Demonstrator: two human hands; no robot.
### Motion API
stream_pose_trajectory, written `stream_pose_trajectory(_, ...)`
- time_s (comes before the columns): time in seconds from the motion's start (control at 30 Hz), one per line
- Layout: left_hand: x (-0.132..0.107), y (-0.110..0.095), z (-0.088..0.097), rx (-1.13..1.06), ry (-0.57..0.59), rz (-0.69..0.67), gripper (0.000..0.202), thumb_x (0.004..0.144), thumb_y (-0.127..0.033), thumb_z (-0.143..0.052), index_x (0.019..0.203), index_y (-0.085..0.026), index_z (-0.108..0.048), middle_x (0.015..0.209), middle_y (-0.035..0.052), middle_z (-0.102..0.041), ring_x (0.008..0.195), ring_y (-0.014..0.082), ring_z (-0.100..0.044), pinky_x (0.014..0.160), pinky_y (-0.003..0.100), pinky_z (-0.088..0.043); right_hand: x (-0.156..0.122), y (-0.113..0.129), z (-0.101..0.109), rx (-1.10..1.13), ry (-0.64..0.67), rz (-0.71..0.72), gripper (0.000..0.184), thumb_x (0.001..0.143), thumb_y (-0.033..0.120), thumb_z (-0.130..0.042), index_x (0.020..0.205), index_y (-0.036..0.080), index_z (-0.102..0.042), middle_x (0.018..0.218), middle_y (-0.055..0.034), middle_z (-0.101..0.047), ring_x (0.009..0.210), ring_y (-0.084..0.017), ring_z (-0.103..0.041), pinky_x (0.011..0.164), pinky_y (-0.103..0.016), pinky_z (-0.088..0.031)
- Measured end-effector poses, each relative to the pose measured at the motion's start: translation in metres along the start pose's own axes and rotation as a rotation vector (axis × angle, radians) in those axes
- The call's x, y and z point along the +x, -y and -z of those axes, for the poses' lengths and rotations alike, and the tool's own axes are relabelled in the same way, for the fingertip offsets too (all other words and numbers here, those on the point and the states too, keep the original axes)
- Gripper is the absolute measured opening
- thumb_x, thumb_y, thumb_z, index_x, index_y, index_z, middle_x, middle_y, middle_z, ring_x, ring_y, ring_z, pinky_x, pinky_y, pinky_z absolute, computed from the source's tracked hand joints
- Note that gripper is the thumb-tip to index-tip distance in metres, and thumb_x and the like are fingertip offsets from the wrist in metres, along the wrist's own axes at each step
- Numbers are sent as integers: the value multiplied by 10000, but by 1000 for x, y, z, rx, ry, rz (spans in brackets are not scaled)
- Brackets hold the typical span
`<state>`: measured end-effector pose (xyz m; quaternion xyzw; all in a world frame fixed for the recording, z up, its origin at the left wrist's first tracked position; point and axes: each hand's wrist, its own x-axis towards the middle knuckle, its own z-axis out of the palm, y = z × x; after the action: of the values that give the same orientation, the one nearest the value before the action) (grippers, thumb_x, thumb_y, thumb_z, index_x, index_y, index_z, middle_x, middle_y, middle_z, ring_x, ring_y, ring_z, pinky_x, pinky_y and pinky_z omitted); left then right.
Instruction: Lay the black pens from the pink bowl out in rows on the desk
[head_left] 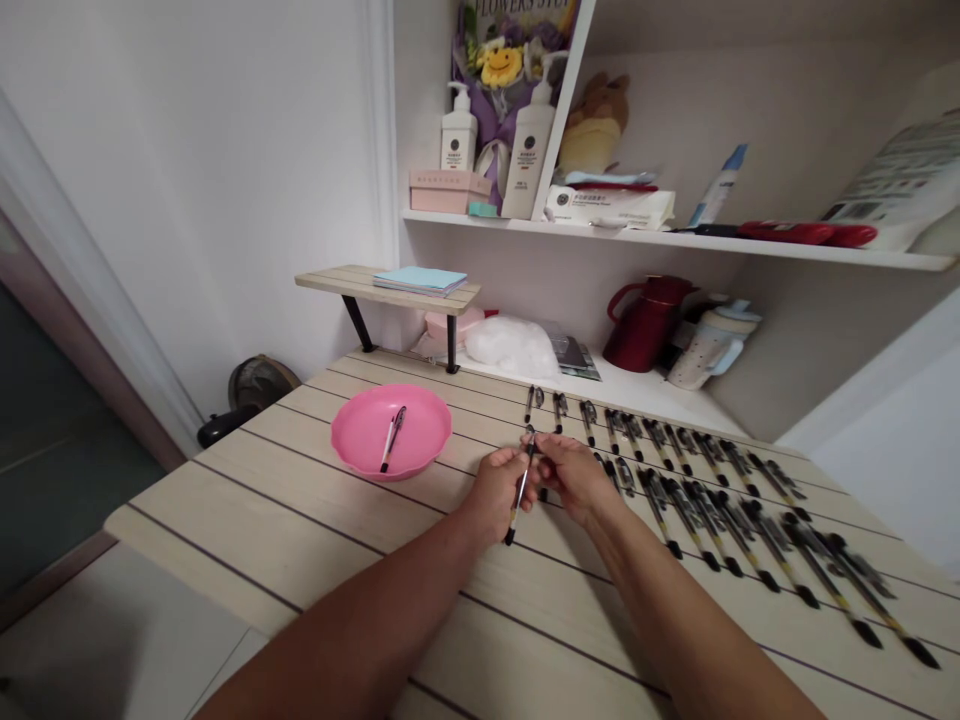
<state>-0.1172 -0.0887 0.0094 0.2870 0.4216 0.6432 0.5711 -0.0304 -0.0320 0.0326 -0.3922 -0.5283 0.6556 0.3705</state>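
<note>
My left hand (pixel 496 490) is closed around the barrel of a black pen (pixel 520 492), which points down toward me. My right hand (pixel 568 470) pinches the top end of the same pen, near its cap. Both hands hover over the wooden table (pixel 315 500), just left of two rows of several black pens (pixel 720 500) and pen caps laid out to the right. A pink bowl (pixel 391 431) stands to the left of my hands with one pen (pixel 392 437) lying in it.
A small wooden riser with a blue notebook (pixel 420 281) stands at the back left. Behind the table sit a red kettle (pixel 645 322), a cup, a white bag, and a wall shelf with bottles and boxes. A fan (pixel 251 385) stands on the floor to the left.
</note>
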Motion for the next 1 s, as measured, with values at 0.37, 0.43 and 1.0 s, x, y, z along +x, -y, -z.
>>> stream_pose_trajectory(0.37, -1, 2, -1, 30, 5, 30, 162, 691, -323, -543, 689, -172, -483, 547, -34, -524, 357, 40, -410, 357, 168, -239, 1, 1, 9, 0, 53, -44, 306, 625, 433, -650, 648, 163, -508, 432, 37, -508, 339, -47, -376, 325, -151, -153)
stream_pose_trajectory(0.43, -1, 2, 0, 34, 3, 32, 164, 687, -322, -546, 689, -172, -482, 545, -34, -519, 357, 39, -404, 352, 165, -233, 2, 1, 10, -40, 11, -32, 319, 600, 417, -675, 601, 161, -484, 398, 41, -486, 319, -35, -334, 322, -154, -135)
stream_pose_trajectory(1.0, -1, -7, 1, -35, 129, 76, 133, 674, -275, -544, 707, -150, -513, 530, -38, -481, 357, 28, -358, 360, 170, -181, 1, -2, 7, 165, 108, 4, 281, 577, 345, -724, 700, 134, -586, 437, 49, -488, 344, -37, -375, 339, -153, -217)
